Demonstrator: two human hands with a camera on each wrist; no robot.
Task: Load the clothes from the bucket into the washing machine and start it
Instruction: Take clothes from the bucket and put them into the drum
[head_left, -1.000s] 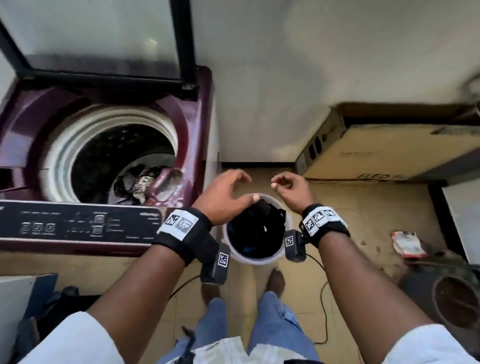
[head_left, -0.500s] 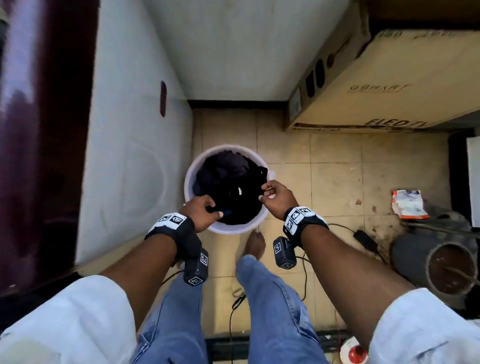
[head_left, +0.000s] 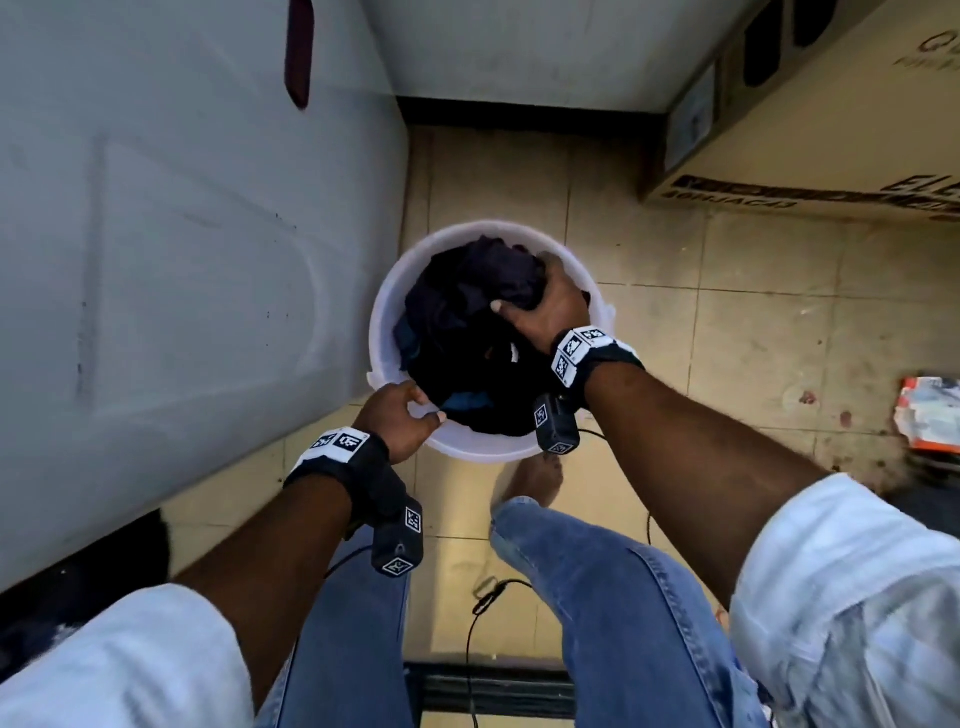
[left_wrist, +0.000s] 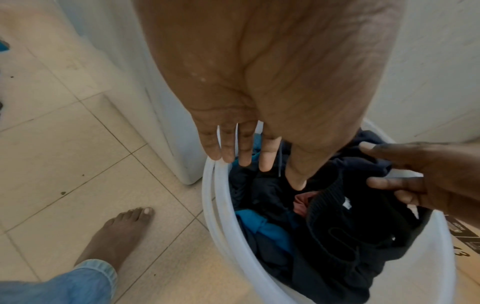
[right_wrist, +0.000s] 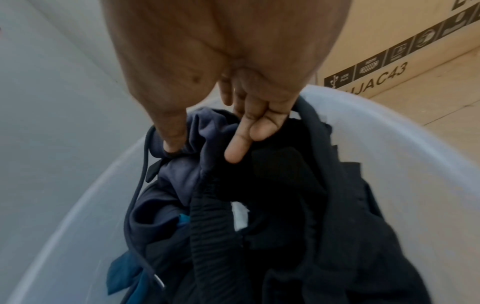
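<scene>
Two hands are seen at a white bucket set on the tiled floor beside the washing machine. Dark clothes piled inside it are gripped by the right hand, thumb and curled fingers closed on the navy fabric. The near rim is touched by the relaxed fingers of the left hand, nothing held.

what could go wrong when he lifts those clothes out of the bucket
1. The right hand grips a bunch of dark clothes tangled with others; lifting may drag extra pieces out onto the stained floor.
2. A drawstring hangs loose from the bunch and could snag.
3. The left hand only rests on the bucket rim, so the bucket might tip.
</scene>
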